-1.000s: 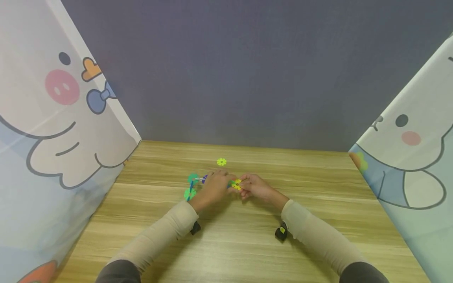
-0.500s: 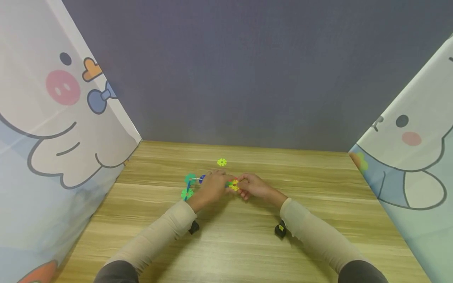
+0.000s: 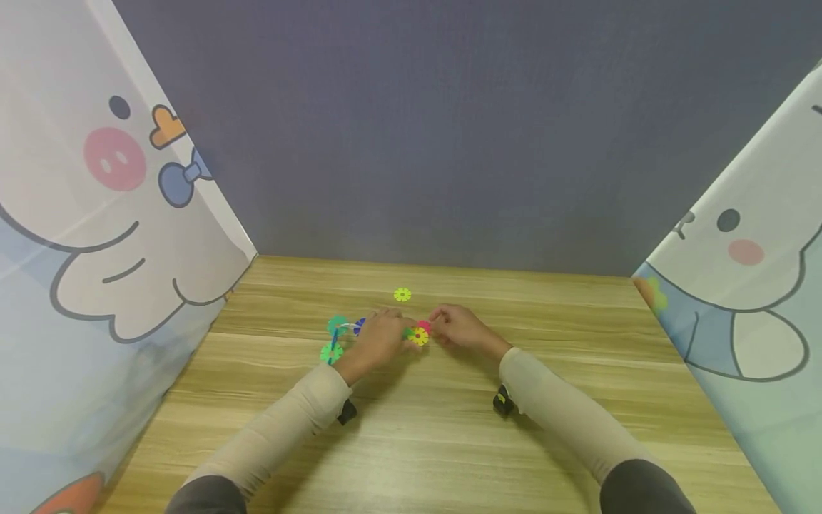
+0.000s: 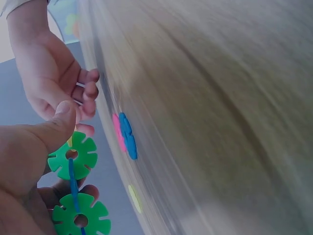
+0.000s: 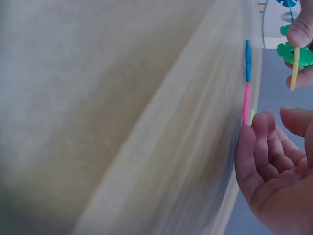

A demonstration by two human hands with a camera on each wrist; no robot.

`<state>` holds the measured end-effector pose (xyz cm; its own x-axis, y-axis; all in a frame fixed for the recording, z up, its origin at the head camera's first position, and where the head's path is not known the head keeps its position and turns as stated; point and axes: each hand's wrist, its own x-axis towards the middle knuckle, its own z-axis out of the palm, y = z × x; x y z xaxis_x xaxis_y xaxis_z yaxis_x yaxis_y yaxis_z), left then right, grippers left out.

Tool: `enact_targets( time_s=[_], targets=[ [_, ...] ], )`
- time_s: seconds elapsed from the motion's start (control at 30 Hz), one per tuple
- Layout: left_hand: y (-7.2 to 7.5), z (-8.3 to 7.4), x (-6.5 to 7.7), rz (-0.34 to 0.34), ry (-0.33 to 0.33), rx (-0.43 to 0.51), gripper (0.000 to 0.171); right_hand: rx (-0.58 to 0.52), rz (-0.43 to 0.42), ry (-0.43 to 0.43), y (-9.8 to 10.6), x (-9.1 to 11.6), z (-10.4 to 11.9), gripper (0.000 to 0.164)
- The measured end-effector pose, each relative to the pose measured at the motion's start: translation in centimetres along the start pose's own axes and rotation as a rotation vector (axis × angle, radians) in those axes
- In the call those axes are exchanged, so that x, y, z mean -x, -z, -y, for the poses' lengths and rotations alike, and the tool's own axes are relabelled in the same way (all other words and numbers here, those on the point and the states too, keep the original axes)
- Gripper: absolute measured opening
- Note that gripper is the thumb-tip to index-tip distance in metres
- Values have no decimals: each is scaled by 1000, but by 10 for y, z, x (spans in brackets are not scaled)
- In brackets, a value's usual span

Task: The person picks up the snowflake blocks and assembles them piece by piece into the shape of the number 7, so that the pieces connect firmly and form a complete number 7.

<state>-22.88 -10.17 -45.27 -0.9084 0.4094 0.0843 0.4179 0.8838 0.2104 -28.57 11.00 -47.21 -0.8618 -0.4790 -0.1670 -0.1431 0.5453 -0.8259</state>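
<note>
My left hand (image 3: 380, 337) pinches a chain of slotted plastic snowflake discs between thumb and fingers. A yellow snowflake disc (image 3: 419, 336) sits at the chain's right end, joined to a green disc (image 4: 87, 147). To the left of the hand the chain goes on through a dark blue disc (image 3: 360, 327), a teal disc (image 3: 337, 326) and a light green disc (image 3: 331, 347). My right hand (image 3: 464, 328) holds nothing, its fingers loosely bent. A pink disc (image 5: 246, 104) lies on the table close to its fingertips, next to a blue disc (image 4: 128, 137).
A lime snowflake disc (image 3: 402, 294) lies farther back on the wooden table (image 3: 546, 321). A grey panel (image 3: 437, 143) stands behind the table. Cartoon-printed panels (image 3: 96, 235) rise at both sides.
My right hand has let go of the yellow disc and drawn slightly away from it. My left hand has shifted a little left with the chain, and the pink disc now shows.
</note>
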Motion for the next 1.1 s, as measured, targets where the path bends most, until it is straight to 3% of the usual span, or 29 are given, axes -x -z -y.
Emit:
enact_targets(
  time_s=[0.47,0.63,0.9,1.1],
  targets=[
    [0,5,2,6,14,-28,54,435,-20,186,-9,-14,2,32],
    [-1,6,2,-4,13,-22,53,440,-30,181,-11,-13,5,24],
    [-2,8,2,-24,2,-18,51,413,-54,83,-10,-9,5,29],
    [-2,8,2,-25,5,-11,52,415,-40,129,-6,-5,1,23]
  ],
)
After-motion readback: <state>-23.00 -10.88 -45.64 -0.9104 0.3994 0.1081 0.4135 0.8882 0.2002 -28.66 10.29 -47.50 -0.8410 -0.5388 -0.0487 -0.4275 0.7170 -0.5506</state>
